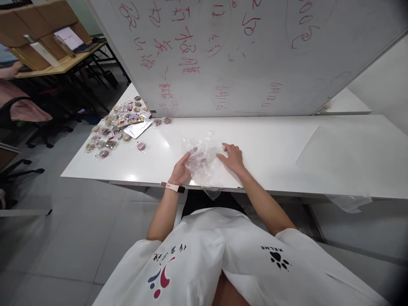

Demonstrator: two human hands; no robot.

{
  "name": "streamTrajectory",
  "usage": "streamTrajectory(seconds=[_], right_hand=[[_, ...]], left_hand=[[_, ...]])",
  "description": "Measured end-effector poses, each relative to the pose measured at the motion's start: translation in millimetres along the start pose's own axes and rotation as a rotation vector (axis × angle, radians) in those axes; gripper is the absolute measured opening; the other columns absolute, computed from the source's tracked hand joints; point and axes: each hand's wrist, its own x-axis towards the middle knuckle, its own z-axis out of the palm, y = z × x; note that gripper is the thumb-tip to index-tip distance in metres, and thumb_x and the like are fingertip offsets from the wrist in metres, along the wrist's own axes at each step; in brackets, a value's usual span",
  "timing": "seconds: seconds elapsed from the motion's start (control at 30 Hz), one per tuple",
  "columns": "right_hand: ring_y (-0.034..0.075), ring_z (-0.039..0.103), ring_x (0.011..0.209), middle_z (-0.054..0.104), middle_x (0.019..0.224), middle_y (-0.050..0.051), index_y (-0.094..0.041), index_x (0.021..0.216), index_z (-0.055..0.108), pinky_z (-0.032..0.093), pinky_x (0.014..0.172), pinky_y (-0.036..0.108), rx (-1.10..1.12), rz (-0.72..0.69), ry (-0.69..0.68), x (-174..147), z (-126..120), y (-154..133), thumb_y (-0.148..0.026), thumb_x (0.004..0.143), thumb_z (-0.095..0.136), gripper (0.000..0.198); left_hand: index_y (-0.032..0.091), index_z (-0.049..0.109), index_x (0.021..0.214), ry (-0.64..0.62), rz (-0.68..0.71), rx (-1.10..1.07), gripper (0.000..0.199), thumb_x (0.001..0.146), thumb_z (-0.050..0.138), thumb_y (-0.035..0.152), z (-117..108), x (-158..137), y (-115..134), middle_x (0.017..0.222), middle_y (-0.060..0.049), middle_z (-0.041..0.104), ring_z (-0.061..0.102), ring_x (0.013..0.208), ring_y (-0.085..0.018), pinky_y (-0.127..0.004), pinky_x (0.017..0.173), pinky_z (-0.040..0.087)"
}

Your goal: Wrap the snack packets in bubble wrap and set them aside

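Note:
A crumpled clear plastic bag [208, 168] lies at the front of the white table, its lower tip hanging past the edge. My left hand [183, 169], with a pink-banded watch at the wrist, holds the bag's left side. Its thumb is on top, and the fingers show blurred through the plastic. At the bag's right side, my right hand [233, 158] is open, thumb apart from the curved fingers, with nothing visible in it. Whether its fingertips touch the film is hard to tell. A small wrapped reddish item [142, 146] sits farther left on the table.
Many small wrapped items [106, 131] are heaped at the table's left end, with a silver pouch [137, 128] among them. Behind stands a whiteboard [204, 55] with red writing. Translucent sheeting [353, 159] covers the right side. A person's arm [11, 71] shows at the far-left desk.

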Motion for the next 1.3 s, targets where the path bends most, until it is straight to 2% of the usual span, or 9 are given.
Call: streamTrajectory(seconds=[0.13, 0.33, 0.57, 0.63, 0.87, 1.03, 1.13, 1.2, 1.3], right_hand=[[0.02, 0.062, 0.08, 0.071, 0.083, 0.004, -0.021, 0.078, 0.069, 0.048, 0.078, 0.035, 0.293, 0.095, 0.023, 11.2, -19.4, 0.0, -0.042, 0.082, 0.058, 0.024], [0.01, 0.042, 0.056, 0.055, 0.059, -0.003, -0.017, 0.078, 0.069, 0.035, 0.055, 0.027, 0.573, 0.099, 0.461, -11.7, -123.7, 19.1, -0.038, 0.068, 0.074, 0.023], [0.021, 0.061, 0.07, 0.066, 0.074, 0.006, -0.024, 0.079, 0.072, 0.049, 0.076, 0.044, 0.468, -0.135, 0.854, -50.5, -190.7, 52.4, -0.04, 0.064, 0.079, 0.023], [0.027, 0.066, 0.08, 0.069, 0.081, 0.008, -0.029, 0.077, 0.072, 0.05, 0.083, 0.051, 0.412, -0.044, 0.785, -76.1, -192.5, 74.4, -0.045, 0.061, 0.081, 0.025], [0.035, 0.069, 0.091, 0.075, 0.093, 0.005, -0.042, 0.075, 0.076, 0.053, 0.076, 0.054, 0.004, 0.309, 0.044, -157.4, -184.9, 144.6, -0.047, 0.07, 0.063, 0.014], [0.038, 0.06, 0.117, 0.07, 0.119, 0.007, -0.037, 0.092, 0.076, 0.044, 0.096, 0.065, -0.503, 0.165, 0.397, -135.0, -183.7, 112.1, -0.031, 0.078, 0.047, 0.033], [0.031, 0.062, 0.117, 0.07, 0.118, 0.007, -0.031, 0.105, 0.073, 0.048, 0.099, 0.057, -0.298, -0.063, 0.371, -93.3, -165.9, 59.0, -0.032, 0.089, 0.044, 0.033], [0.03, 0.058, 0.124, 0.06, 0.138, 0.005, -0.032, 0.114, 0.07, 0.053, 0.09, 0.051, -0.108, -0.148, 0.11, -60.8, -143.7, 26.5, -0.042, 0.092, 0.048, 0.033], [0.035, 0.046, 0.135, 0.035, 0.159, 0.008, -0.031, 0.139, 0.053, 0.05, 0.097, 0.051, -0.034, -0.137, -0.139, -17.3, -100.2, -3.2, -0.057, 0.089, 0.056, 0.056]], left_hand=[[0.022, 0.061, 0.133, 0.026, 0.081, 0.058, 0.053, 0.088, 0.058, 0.051, -25.7, -13.0, 22.0, 0.137, -0.01, 0.062, 0.055, 0.131, -0.032, -0.052, 0.112, 0.041], [0.023, 0.061, 0.129, 0.149, 0.306, 0.138, 0.05, 0.088, 0.058, 0.051, -62.7, -39.1, 78.5, 0.138, -0.012, 0.06, 0.054, 0.131, -0.031, -0.053, 0.11, 0.043], [0.028, 0.067, 0.082, 0.044, 0.749, 0.178, 0.032, 0.067, 0.074, 0.056, -54.7, -52.1, 118.6, 0.138, 0.002, 0.059, 0.048, 0.136, -0.031, -0.054, 0.111, 0.044], [0.026, 0.066, 0.072, 0.06, 0.618, 0.272, 0.039, 0.062, 0.076, 0.062, -63.1, -57.2, 103.3, 0.133, -0.001, 0.063, 0.051, 0.133, -0.035, -0.057, 0.106, 0.048], [0.017, 0.074, 0.084, 0.102, -0.013, 0.427, 0.03, 0.068, 0.081, 0.041, -88.7, -60.4, 39.3, 0.125, -0.015, 0.068, 0.07, 0.103, -0.03, -0.047, 0.094, 0.055], [0.016, 0.067, 0.072, 0.018, 0.089, 0.44, 0.025, 0.059, 0.085, 0.027, -82.7, -23.7, 54.0, 0.125, -0.014, 0.067, 0.068, 0.109, -0.03, -0.047, 0.098, 0.052], [0.016, 0.069, 0.078, -0.024, 0.089, 0.505, 0.023, 0.06, 0.082, 0.022, -76.7, 3.3, 67.7, 0.127, -0.015, 0.065, 0.065, 0.112, -0.033, -0.051, 0.099, 0.05], [0.016, 0.07, 0.092, 0.178, 0.158, 0.594, 0.029, 0.064, 0.075, 0.016, -69.9, 15.4, 77.4, 0.126, -0.015, 0.064, 0.06, 0.12, -0.034, -0.053, 0.104, 0.047], [0.018, 0.064, 0.112, 0.668, 0.598, 0.722, 0.046, 0.068, 0.06, 0.004, -50.1, 17.1, 89.7, 0.131, -0.01, 0.059, 0.048, 0.134, -0.031, -0.052, 0.115, 0.035]])
